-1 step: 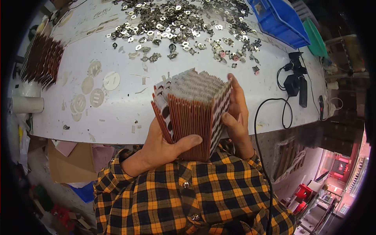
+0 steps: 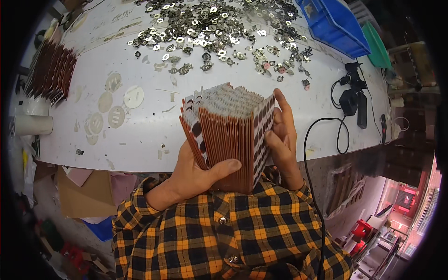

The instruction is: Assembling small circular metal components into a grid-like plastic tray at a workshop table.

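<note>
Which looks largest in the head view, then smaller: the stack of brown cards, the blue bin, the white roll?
1. stack of brown cards, though nearness to the camera enlarges it
2. blue bin, partly cut off
3. white roll

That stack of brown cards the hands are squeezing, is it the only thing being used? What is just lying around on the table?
In use:
stack of brown cards, held upright between both hands
left hand
right hand

Just lying about:
pile of small metal discs
second card stack at the table's left edge
blue bin
black cable and plug
white roll
</note>
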Demonstrator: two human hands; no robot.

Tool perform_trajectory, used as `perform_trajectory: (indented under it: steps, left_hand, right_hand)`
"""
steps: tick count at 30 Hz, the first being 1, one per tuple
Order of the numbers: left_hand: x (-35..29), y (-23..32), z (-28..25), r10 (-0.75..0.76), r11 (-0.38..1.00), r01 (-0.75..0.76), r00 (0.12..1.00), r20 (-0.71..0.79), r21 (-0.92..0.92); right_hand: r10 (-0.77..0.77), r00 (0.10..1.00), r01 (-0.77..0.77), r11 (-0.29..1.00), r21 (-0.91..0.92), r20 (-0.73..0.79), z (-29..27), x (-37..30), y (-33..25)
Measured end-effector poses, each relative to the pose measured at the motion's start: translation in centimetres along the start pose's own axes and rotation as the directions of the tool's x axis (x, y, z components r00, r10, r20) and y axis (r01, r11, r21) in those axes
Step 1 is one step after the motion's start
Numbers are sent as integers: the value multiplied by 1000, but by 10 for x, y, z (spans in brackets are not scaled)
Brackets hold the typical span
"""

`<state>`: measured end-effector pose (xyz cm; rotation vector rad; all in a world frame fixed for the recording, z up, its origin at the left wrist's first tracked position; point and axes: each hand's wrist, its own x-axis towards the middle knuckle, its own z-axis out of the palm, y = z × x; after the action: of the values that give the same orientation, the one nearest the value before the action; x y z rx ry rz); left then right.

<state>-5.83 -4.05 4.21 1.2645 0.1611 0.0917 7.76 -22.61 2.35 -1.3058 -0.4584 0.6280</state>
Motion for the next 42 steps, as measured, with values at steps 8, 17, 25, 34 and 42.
perform_trajectory:
  steps: [8,17,25,34,42]
  left_hand:
    - [13,-3,-2,-81,996,85,992,-99,38]
    - [10,-7,-6,-150,987,142,982,-111,-71]
    - [10,-5,-9,-142,989,136,979,-145,-50]
    - [6,-5,-11,-178,983,169,969,-171,-65]
    - [6,-3,-16,-202,979,199,960,-192,-34]
  right_hand:
    - [-314,948,155,611,-776,-58,-2,-4,6]
    - [-271,961,134,621,-773,-50,-7,-16,-9]
    - [-235,967,36,508,-860,-99,-7,-21,-3]
    - [-283,952,-65,194,-979,-120,-17,-28,-10]
    - [-242,969,110,219,-970,56,-17,-26,-19]
